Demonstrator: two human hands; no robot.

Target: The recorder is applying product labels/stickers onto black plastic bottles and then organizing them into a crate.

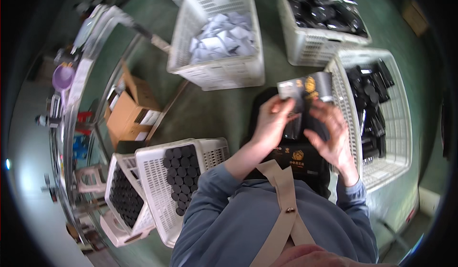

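Over my lap, my left hand (273, 122) holds a glossy black pouch (315, 83) with gold print by its lower left corner. My right hand (331, 133) is just below the pouch's right side, thumb and fingers apart. Its fingertips overlap the pouch's lower edge, and whether they touch it is unclear. Between the hands, a small shiny black packet (292, 128) hangs or lies; blur hides which. Another black pouch or bag (297, 158) with a gold emblem lies flat on my lap, against my body.
Beside my right arm stands a white plastic crate (397, 124) with black packets. Further off are a crate (297, 49) of black pouches and one (218, 74) of white folded papers. At left, two tilted crates (154, 163) (113, 168) hold black round-lidded containers, near an open cardboard box (125, 118).
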